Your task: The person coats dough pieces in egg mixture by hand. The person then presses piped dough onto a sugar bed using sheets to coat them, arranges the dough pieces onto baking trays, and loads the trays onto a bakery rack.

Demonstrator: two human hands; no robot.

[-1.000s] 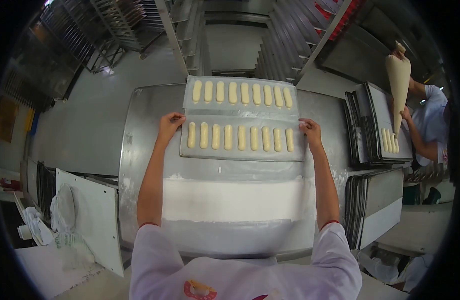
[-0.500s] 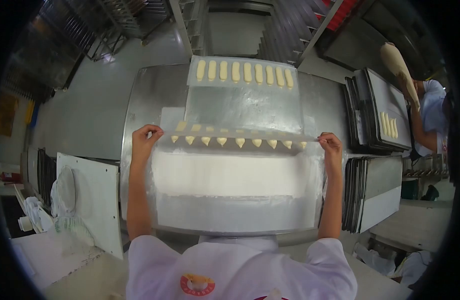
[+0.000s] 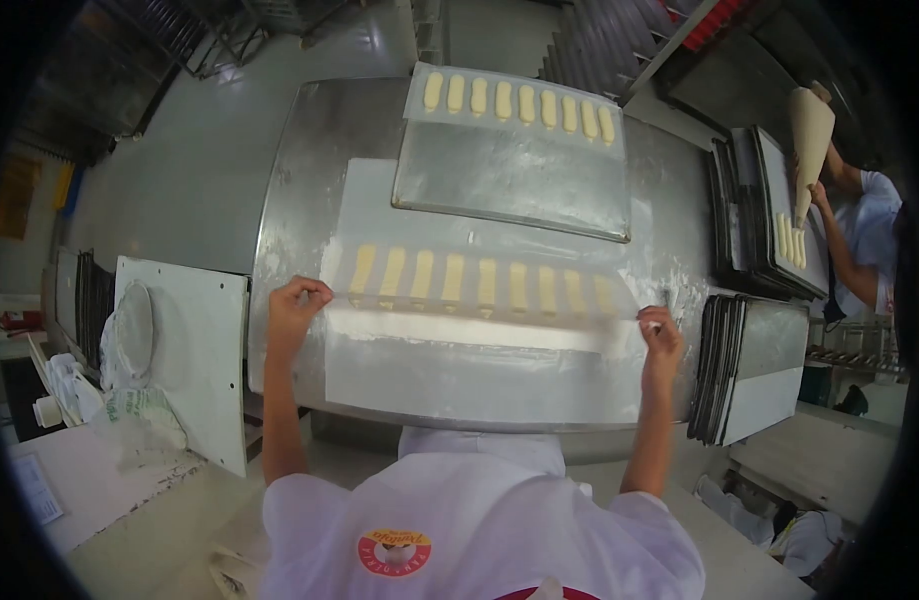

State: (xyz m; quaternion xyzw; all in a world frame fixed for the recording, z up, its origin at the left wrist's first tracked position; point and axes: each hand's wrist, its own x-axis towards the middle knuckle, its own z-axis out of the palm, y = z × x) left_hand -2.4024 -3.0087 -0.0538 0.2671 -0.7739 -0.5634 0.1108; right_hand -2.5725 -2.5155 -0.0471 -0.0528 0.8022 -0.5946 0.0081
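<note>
My left hand [image 3: 298,298] pinches the left end of a narrow translucent paper strip [image 3: 408,275]. At its other end, my right hand [image 3: 662,332] pinches the right corner. Several pale yellow piped dough fingers [image 3: 455,278] lie in a row along this paper and look muted, as if seen through it. Just below its near edge shows a band of white powder [image 3: 430,329] on a larger white sheet [image 3: 480,385]. Beyond is a metal baking tray [image 3: 510,185], with a similar row of dough fingers [image 3: 528,103] on paper along its far edge.
A metal table [image 3: 305,160] carries all this, with powder scattered at right. Stacked trays [image 3: 750,360] stand at the right. There a co-worker's hands hold a piping bag [image 3: 810,135] over piped strips. A white board [image 3: 185,350] leans at left.
The paper strip, earlier raised on edge with dough tips hanging below it, now lies lower and flatter over the powder. More of the tray's near edge shows. The co-worker's piping bag has turned more upright.
</note>
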